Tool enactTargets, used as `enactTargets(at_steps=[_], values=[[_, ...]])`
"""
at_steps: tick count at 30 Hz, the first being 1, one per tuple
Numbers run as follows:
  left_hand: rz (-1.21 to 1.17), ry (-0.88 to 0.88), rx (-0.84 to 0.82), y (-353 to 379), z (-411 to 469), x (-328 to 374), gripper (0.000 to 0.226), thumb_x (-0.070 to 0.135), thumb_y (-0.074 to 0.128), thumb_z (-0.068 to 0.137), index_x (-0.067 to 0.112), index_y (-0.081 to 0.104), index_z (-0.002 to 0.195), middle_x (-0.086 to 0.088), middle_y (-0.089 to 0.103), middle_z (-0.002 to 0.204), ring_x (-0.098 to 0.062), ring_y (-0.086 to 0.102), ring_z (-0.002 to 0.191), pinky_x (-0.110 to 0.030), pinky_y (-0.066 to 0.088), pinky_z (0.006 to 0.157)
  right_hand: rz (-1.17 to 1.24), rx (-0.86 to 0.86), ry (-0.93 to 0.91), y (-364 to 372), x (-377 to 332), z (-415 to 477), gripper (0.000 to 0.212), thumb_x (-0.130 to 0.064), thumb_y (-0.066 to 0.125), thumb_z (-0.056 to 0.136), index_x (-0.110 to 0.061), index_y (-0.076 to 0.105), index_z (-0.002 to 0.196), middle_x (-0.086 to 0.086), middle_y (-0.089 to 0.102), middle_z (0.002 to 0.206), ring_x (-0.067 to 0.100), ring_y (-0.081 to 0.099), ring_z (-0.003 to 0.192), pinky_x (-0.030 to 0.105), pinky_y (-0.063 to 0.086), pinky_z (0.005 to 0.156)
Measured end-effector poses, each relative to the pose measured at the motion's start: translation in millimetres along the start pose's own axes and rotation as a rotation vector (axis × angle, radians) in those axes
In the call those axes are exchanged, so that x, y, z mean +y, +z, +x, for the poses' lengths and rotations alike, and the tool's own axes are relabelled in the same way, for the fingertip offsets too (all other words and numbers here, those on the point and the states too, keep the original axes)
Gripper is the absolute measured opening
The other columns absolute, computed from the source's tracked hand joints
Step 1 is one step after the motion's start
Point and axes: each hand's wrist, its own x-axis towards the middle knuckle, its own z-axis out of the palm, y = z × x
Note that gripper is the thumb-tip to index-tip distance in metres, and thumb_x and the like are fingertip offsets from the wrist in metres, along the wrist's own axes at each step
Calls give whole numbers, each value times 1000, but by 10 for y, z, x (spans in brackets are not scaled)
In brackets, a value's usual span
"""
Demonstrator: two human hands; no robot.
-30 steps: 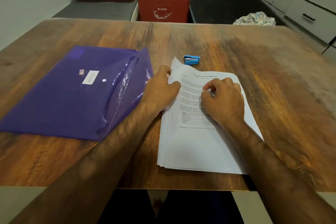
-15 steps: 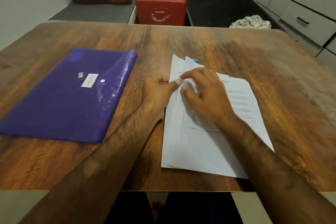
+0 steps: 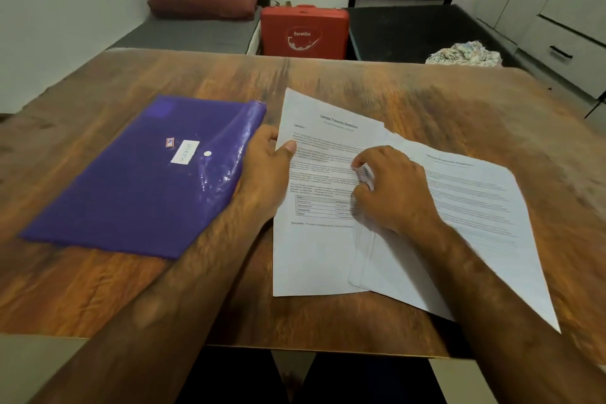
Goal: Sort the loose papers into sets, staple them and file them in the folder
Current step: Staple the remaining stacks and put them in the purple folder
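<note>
A printed sheet [image 3: 314, 256] headed "Sample Financial Statement" lies on the wooden table [image 3: 426, 92]. My left hand [image 3: 267, 174] pinches its left edge, thumb on top. A stack of several papers [image 3: 475, 207] overlaps this sheet and fans out to the right. My right hand [image 3: 393, 193] rests on that stack with fingers curled round its left edge. The purple plastic folder [image 3: 137, 180] lies shut, flat on the table just left of my left hand. No stapler is in view.
Behind the table's far edge stand a red case [image 3: 303, 33], a dark red cushion [image 3: 203, 0] on a grey seat, and a crumpled cloth [image 3: 465, 54] on a black surface. White drawers [image 3: 574, 26] line the right wall.
My right hand has slid the upper stack to the right, uncovering the bottom sheet. The folder flap, open a second ago, now lies shut. The blue stapler has gone out of sight behind the papers.
</note>
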Motion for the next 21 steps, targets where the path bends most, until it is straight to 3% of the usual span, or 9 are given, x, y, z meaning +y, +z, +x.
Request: enactTargets(at_steps=[1, 5, 7, 10, 13, 15, 17, 21], values=[[-3, 14, 23, -46, 24, 26, 9, 8, 59, 102, 15, 58, 97, 0, 78, 97, -18, 77, 89, -37, 62, 71, 36, 31, 7, 2, -11, 16, 35, -37, 59, 85, -27, 61, 119, -6, 59, 132, 17, 55, 122, 43, 42, 110], [-4, 56, 86, -295, 99, 174, 14, 7, 59, 102, 15, 56, 92, -7, 77, 97, -27, 76, 90, -52, 63, 79, 251, 68, 99, -2, -125, 133, 47, -38, 68, 97, -24, 51, 138, -2, 48, 149, 19, 55, 128, 43, 49, 109], [-8, 73, 115, -461, 140, 287, 16, 8, 59, 102, 18, 55, 90, -7, 77, 94, -30, 76, 90, -56, 61, 81, 445, 87, 134, -13, -245, 219, 51, -36, 72, 95, -28, 45, 138, -4, 54, 142, 18, 60, 123, 47, 54, 104], [-32, 85, 147, -716, 204, 493, 15, 6, 59, 102, 17, 56, 92, -9, 77, 99, -32, 75, 96, -54, 61, 85, 704, 23, 222, -53, -459, 327, 63, -31, 75, 95, -29, 36, 143, -9, 60, 131, 16, 65, 113, 40, 57, 97], [-63, 71, 144, -962, 216, 681, 3, 7, 59, 103, 6, 56, 105, -14, 75, 108, -35, 74, 100, -48, 63, 82, 961, -40, 285, -37, -661, 398, 48, -24, 76, 94, -24, 49, 135, -5, 71, 121, 17, 74, 100, 37, 62, 85], [-55, 46, 146, -1081, 214, 739, 15, 10, 59, 103, -1, 55, 113, -16, 75, 110, -35, 74, 100, -52, 62, 84, 1087, -89, 319, -16, -757, 439, 32, -19, 74, 96, -19, 62, 125, -2, 77, 115, 22, 77, 98, 48, 62, 90], [-34, 29, 154, -1200, 203, 764, 13, 14, 61, 103, 3, 57, 110, -13, 77, 107, -32, 76, 95, -49, 63, 82, 1128, -109, 331, -17, -857, 460, 21, -18, 72, 98, -18, 65, 118, -1, 79, 110, 25, 79, 93, 52, 63, 88], [-31, -21, 171, -1384, 223, 745, 22, 27, 50, 107, 11, 64, 99, -8, 75, 88, -16, 69, 65, -33, 56, 56, 1137, -67, 281, -50, -959, 452, 21, -16, 71, 97, -19, 65, 117, -2, 79, 109, 25, 79, 91, 48, 65, 80]])
